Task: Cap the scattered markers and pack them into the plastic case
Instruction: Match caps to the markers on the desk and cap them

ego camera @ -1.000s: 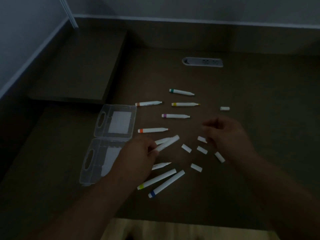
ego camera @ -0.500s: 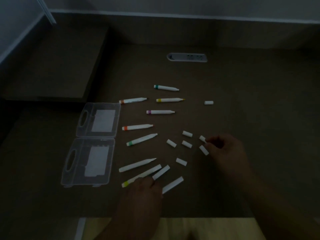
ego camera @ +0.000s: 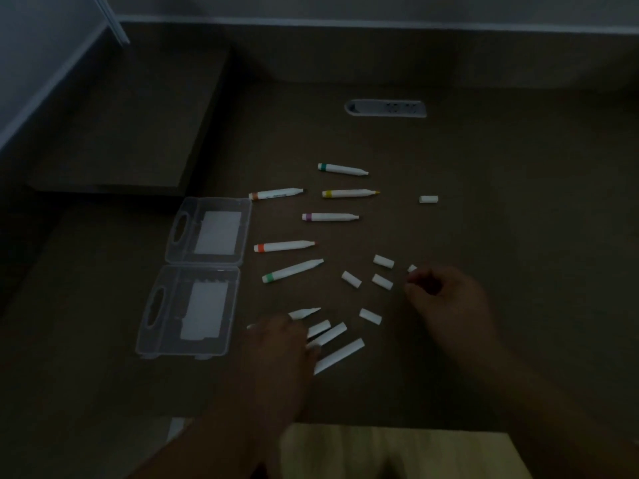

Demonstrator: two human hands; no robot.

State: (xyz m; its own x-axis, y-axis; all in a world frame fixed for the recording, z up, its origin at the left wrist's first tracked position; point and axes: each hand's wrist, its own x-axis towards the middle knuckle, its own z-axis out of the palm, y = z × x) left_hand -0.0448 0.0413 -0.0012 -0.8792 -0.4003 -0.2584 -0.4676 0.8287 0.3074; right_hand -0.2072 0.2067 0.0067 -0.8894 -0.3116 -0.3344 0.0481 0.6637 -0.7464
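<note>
Lying open at the left, the case [ego camera: 193, 278] holds no markers. The left hand [ego camera: 280, 344] covers the near markers [ego camera: 326, 335], fingers curled among them, grip unclear; their long axes slant up-right. The right hand [ego camera: 446, 299], nearer the caps [ego camera: 382, 281], pinches one [ego camera: 412, 268].

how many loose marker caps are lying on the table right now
6 visible: one far right alone; four clustered mid-table; one at the right hand's fingertips. More may be hidden under the hands.
</note>
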